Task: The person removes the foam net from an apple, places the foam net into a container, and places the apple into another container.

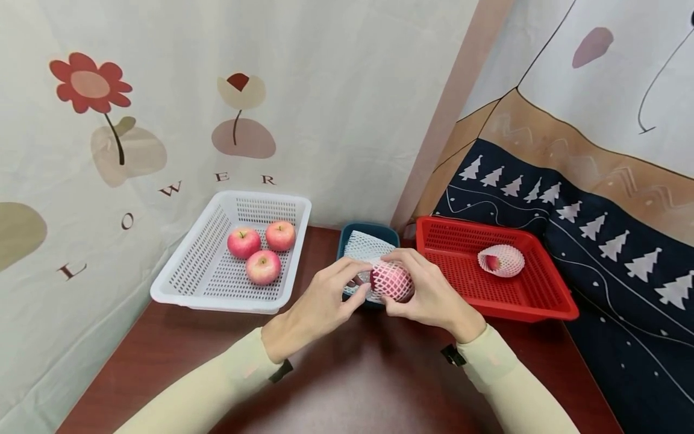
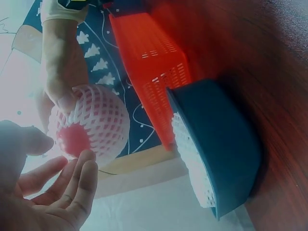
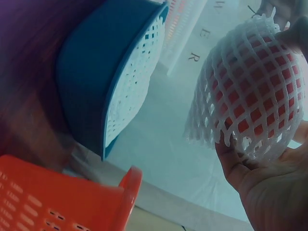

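Netted apple (image 1: pixel 394 282) held up in the air near the dark blue bin (image 2: pixel 231 144)
Right hand (image 1: pixel 431 294) has it gripped round the right end; left hand (image 1: pixel 322 296) has its fingers at the other end — can't tell if they're pinching the foam net (image 2: pixel 106 113). Long axis runs roughly sideways, and the net's open end, bare red showing, faces the left hand. White foam sleeves (image 1: pixel 365 246) sit in the bin. Over right, a red basket (image 1: pixel 447 271) with another wrapped apple (image 1: pixel 508 261), open end pointing left too. Over left — white basket (image 1: pixel 214 299), three bare apples (image 1: pixel 264 267). Wall cloth (image 1: pixel 347 90) behind reads L O W E R.
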A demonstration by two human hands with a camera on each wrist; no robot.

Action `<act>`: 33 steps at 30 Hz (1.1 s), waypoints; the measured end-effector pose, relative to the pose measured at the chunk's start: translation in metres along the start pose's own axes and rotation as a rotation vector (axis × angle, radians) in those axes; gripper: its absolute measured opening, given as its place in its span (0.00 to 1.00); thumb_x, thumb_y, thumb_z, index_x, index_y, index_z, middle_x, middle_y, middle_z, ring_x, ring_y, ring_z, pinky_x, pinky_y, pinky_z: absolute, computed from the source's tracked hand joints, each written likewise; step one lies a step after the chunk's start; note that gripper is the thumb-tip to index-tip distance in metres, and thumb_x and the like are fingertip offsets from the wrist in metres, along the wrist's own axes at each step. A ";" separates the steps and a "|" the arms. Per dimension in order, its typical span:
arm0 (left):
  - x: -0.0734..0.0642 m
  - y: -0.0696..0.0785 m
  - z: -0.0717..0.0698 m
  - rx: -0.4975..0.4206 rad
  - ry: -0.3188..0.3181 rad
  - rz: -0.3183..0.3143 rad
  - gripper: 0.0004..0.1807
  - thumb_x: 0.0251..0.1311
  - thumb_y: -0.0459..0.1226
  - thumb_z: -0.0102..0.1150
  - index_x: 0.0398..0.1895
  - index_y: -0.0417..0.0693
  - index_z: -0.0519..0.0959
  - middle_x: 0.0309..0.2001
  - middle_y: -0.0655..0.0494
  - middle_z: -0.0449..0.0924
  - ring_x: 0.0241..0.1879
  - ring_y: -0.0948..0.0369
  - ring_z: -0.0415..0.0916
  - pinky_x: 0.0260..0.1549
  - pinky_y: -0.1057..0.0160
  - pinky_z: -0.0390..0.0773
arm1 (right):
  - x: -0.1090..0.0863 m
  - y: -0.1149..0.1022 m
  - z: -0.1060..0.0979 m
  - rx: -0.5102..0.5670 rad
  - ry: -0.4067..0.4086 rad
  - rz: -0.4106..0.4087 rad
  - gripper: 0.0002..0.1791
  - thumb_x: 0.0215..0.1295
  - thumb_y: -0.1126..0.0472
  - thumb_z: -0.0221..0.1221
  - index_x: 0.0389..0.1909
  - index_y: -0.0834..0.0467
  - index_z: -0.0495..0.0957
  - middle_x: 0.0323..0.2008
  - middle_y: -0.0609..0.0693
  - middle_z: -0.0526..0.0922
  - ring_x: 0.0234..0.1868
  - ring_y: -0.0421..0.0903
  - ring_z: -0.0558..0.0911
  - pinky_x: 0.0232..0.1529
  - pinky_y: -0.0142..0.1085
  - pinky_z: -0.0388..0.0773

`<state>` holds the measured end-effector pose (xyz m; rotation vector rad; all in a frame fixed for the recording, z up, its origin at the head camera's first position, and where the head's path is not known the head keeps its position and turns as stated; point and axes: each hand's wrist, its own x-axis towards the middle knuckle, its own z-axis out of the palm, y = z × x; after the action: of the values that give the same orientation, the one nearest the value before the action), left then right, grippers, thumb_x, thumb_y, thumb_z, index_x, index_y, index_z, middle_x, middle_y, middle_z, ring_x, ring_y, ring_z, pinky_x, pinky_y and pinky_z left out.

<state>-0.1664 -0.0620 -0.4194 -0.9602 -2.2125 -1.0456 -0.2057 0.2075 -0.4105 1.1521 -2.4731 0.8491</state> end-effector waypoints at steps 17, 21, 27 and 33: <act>-0.002 -0.001 0.001 -0.012 0.003 -0.047 0.23 0.71 0.33 0.81 0.66 0.37 0.86 0.61 0.43 0.90 0.49 0.54 0.94 0.51 0.58 0.96 | -0.001 -0.007 0.007 -0.008 0.017 -0.021 0.45 0.57 0.52 0.83 0.76 0.53 0.76 0.72 0.53 0.84 0.68 0.49 0.87 0.63 0.48 0.95; -0.002 -0.001 0.000 0.013 0.005 -0.050 0.24 0.70 0.34 0.81 0.66 0.37 0.87 0.60 0.43 0.91 0.53 0.52 0.93 0.54 0.57 0.96 | 0.001 -0.010 0.008 -0.013 0.020 -0.027 0.46 0.57 0.51 0.84 0.76 0.53 0.76 0.72 0.53 0.84 0.68 0.49 0.87 0.64 0.48 0.95; -0.004 -0.002 -0.004 0.003 0.013 -0.057 0.26 0.68 0.34 0.83 0.67 0.37 0.85 0.59 0.41 0.90 0.51 0.51 0.92 0.52 0.54 0.97 | 0.003 -0.014 0.010 -0.011 0.036 -0.034 0.48 0.57 0.50 0.84 0.77 0.53 0.76 0.72 0.52 0.85 0.69 0.49 0.87 0.65 0.48 0.94; -0.004 -0.003 -0.006 -0.001 0.003 -0.086 0.29 0.68 0.37 0.84 0.69 0.39 0.84 0.60 0.43 0.90 0.54 0.52 0.91 0.55 0.54 0.96 | 0.004 -0.013 0.011 -0.013 0.046 -0.033 0.49 0.56 0.50 0.85 0.78 0.53 0.75 0.72 0.52 0.84 0.70 0.48 0.87 0.66 0.47 0.94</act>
<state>-0.1659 -0.0696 -0.4201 -0.8705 -2.2689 -1.0850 -0.1981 0.1912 -0.4124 1.1530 -2.4127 0.8397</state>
